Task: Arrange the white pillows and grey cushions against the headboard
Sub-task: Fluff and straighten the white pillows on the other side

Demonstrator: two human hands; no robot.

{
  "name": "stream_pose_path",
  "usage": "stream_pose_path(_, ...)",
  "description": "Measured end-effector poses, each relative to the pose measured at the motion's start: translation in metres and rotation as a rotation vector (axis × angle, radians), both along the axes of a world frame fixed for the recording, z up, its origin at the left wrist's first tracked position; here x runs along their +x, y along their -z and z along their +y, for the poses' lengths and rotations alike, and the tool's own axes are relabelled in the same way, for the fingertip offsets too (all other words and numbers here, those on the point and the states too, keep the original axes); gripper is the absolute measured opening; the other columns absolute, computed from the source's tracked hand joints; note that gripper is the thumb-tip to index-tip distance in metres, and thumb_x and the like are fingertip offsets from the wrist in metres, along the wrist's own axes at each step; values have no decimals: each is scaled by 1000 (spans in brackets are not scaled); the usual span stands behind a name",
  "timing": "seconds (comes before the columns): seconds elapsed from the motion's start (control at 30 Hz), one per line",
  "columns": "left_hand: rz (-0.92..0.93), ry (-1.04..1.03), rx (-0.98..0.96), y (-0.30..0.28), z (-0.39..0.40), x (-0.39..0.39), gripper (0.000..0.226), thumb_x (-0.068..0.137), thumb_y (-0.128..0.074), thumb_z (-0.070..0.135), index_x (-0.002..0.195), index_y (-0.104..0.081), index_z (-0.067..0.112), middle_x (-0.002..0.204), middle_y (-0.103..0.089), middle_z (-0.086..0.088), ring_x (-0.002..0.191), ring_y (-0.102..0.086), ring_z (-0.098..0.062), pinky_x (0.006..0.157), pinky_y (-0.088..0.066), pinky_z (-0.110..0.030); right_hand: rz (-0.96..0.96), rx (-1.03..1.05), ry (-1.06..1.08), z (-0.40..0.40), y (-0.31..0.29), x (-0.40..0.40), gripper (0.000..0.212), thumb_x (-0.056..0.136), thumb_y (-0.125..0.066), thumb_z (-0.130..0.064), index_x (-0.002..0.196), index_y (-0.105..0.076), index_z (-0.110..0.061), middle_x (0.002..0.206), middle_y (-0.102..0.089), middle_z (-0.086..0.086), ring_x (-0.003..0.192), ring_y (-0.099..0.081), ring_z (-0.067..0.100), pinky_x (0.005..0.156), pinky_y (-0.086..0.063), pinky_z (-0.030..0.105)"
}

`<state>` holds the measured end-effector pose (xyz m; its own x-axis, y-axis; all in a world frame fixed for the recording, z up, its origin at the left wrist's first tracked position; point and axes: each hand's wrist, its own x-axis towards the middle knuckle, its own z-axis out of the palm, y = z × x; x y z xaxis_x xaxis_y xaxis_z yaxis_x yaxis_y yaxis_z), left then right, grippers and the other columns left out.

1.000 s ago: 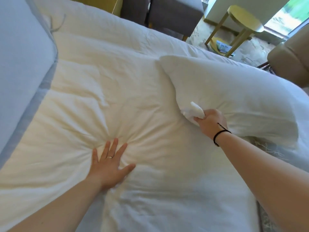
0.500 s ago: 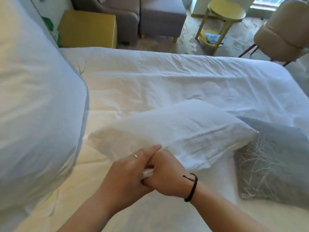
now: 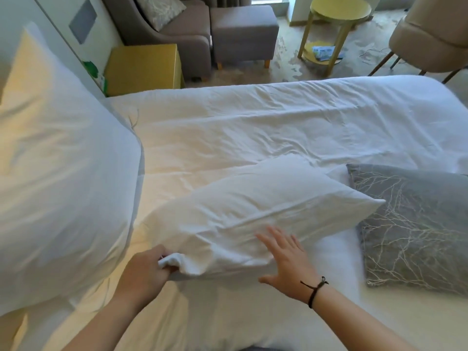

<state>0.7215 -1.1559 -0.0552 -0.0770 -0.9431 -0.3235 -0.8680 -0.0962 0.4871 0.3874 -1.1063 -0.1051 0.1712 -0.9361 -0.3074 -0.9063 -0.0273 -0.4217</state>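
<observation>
Head view: left hand (image 3: 145,268) pinching white pillow (image 3: 253,214) corner, right hand (image 3: 286,262) spread, seemingly touching; support underside, stand it beside upright pillow (image 3: 63,178).

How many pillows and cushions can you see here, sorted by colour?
White pillows: 2, one propped up at the left and one lying on the bed under the hands
Grey cushions: 2, one on the bed at the right and one on the armchair
Total: 4
</observation>
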Motion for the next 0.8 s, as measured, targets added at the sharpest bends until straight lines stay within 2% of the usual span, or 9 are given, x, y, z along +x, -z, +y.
stream_pose_path(0.07,11,-27,-102,-8,-1,6,33,75,-76,16,63,-54,37,58,-61,10,57,-54,-7,49,-39,-26,128,64,-52,10,20,-21,123,67,-78,-57,147,15,-51,158,28,-6,146,25,18,118,10,47)
stream_pose_path(0.1,14,-42,-130,-13,-4,6,30,76,-74,16,65,-54,35,59,-61,10,57,-55,-8,48,-42,-30,174,34,-71,9,27,-25,125,68,-80,-52,147,18,-51,157,32,-5,145,27,20,117,11,51)
stream_pose_path(0.23,-31,-116,-171,-21,-20,10,20,80,-68,18,71,-53,28,65,-62,15,55,-56,-9,48,-44,-31,227,-208,-36,-46,29,-31,118,76,-77,-32,149,14,-48,163,14,-3,149,12,26,116,9,60)
stream_pose_path(0.33,-38,-232,-144,-19,-34,18,18,84,-65,20,71,-56,29,64,-62,11,62,-57,-12,52,-46,-33,276,-225,-68,-100,27,-32,109,83,-69,-44,149,17,-44,164,8,-2,150,6,27,114,8,64)
stream_pose_path(0.47,-133,-301,-106,-15,-47,25,11,89,-62,34,79,-58,31,75,-65,8,72,-57,-15,61,-48,-37,378,-261,-156,-143,29,-18,70,97,-49,-32,154,-8,-33,163,-16,2,149,-14,28,115,1,64)
stream_pose_path(0.53,-232,-252,-107,-16,-45,24,8,90,-59,39,95,-56,33,93,-65,7,85,-58,-22,67,-48,-39,382,-262,-149,-159,27,-11,53,99,-39,-21,151,-27,-24,155,-35,2,144,-27,27,117,-5,59)
stream_pose_path(0.63,-376,-161,-82,-20,-36,18,37,87,-59,41,122,-46,39,121,-54,7,110,-54,-23,74,-44,-38,391,-275,-163,-177,22,-6,36,94,-39,-13,124,-59,-17,126,-61,3,120,-52,28,111,-28,47)
stream_pose_path(0.73,-519,-62,-75,-21,-28,9,42,88,-58,48,125,-42,37,120,-54,8,105,-55,-21,69,-45,-36,347,-269,-156,-185,13,-1,27,93,-43,-11,101,-69,-12,106,-66,6,98,-62,30,89,-45,38)
stream_pose_path(0.8,-535,-47,-87,-20,-25,8,20,92,-49,39,111,-45,34,105,-57,9,90,-57,-21,65,-46,-35,277,-242,-140,-186,5,1,26,94,-43,-14,94,-68,-10,100,-65,9,92,-62,31,77,-45,36)
